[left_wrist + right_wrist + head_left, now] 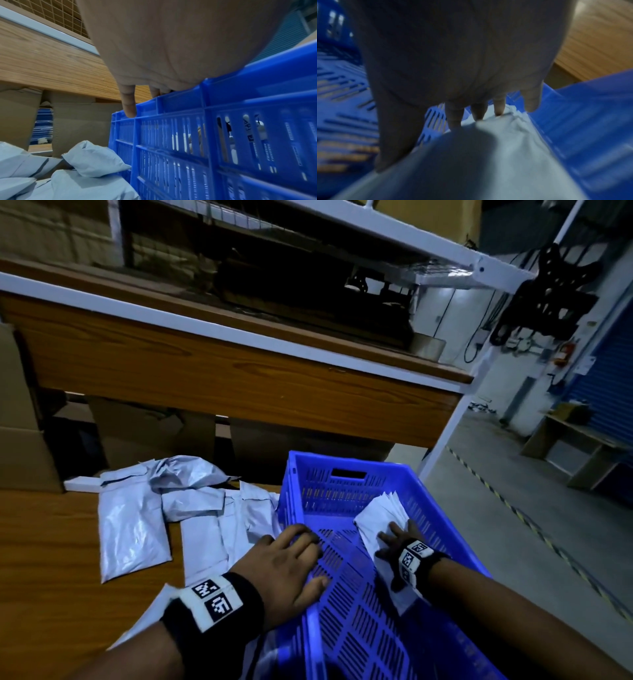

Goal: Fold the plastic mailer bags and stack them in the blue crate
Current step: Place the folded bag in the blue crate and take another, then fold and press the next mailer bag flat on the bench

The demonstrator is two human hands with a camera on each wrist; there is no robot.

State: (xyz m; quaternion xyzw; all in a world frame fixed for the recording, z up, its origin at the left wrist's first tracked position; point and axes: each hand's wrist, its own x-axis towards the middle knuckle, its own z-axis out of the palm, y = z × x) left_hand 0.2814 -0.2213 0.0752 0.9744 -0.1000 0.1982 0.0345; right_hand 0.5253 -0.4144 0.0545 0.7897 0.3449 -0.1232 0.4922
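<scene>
The blue crate stands on the table at the right. Inside it, a stack of folded white mailer bags leans against the right wall. My right hand presses on that stack with spread, straight fingers; the right wrist view shows its fingertips on the white plastic above the slotted crate floor. My left hand rests across the crate's left rim, holding nothing. The left wrist view shows its little finger lying on the rim. Several loose grey-white mailer bags lie left of the crate.
The wooden table carries the crate and the bags. Cardboard boxes stand behind it under a wood-fronted workbench. A white shelf post rises beyond the crate. A concrete floor with a striped line lies to the right.
</scene>
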